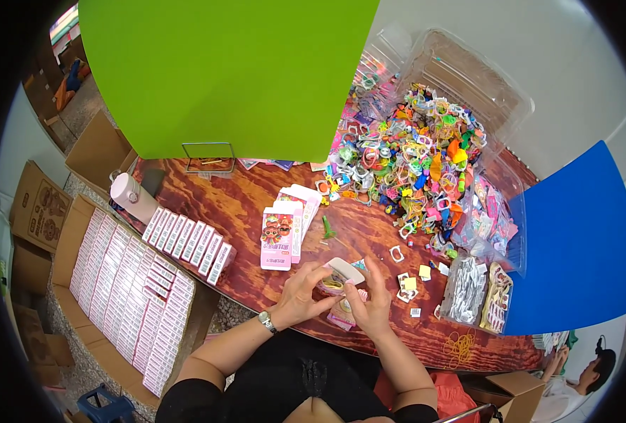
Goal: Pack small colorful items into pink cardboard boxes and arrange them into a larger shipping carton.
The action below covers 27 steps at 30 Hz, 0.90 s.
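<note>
My left hand [304, 290] and my right hand [369, 304] meet over the near edge of a dark wooden table [242, 204]. Together they hold a small pink box [342, 273] with its white end flap open. A wristwatch sits on my left wrist. Just beyond the hands lies a short stack of flat pink boxes [279, 236] with cartoon faces. A small green toy piece [327, 227] lies beside that stack.
A big heap of small multicoloured plastic toys [415, 166] covers the far right of the table, with clear bags [468, 285] nearby. A row of closed pink boxes [189, 243] stands at left, above a carton [126, 296] full of them. Yellow rubber bands [459, 345] lie near the edge.
</note>
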Each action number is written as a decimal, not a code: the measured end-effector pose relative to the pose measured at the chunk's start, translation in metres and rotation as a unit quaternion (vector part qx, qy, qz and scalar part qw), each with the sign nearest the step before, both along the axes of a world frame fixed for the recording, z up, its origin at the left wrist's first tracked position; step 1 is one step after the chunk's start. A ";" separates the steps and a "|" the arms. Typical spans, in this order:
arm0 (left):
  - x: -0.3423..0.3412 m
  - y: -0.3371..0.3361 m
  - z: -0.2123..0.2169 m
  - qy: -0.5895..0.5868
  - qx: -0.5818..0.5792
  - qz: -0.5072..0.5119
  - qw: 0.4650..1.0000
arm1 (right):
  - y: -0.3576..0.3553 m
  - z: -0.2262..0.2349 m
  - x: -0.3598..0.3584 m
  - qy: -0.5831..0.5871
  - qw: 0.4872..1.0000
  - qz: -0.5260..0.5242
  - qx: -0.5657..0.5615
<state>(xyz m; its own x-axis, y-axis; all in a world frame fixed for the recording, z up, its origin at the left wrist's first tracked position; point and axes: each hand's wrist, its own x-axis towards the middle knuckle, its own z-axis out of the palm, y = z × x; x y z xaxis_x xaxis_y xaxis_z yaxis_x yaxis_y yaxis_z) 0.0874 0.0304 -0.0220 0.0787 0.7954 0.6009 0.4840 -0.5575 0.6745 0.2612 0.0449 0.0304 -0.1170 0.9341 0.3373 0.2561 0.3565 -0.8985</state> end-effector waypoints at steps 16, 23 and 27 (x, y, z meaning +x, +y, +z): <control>-0.002 -0.004 0.011 0.050 -0.023 0.033 0.998 | 0.013 0.020 0.004 -0.102 0.988 0.104 0.047; -0.003 -0.006 0.009 0.074 -0.016 0.054 0.996 | 0.010 0.022 -0.005 -0.179 0.975 0.062 0.116; -0.003 -0.007 0.009 0.083 -0.018 0.054 0.995 | 0.009 0.026 -0.006 -0.198 0.976 0.052 0.074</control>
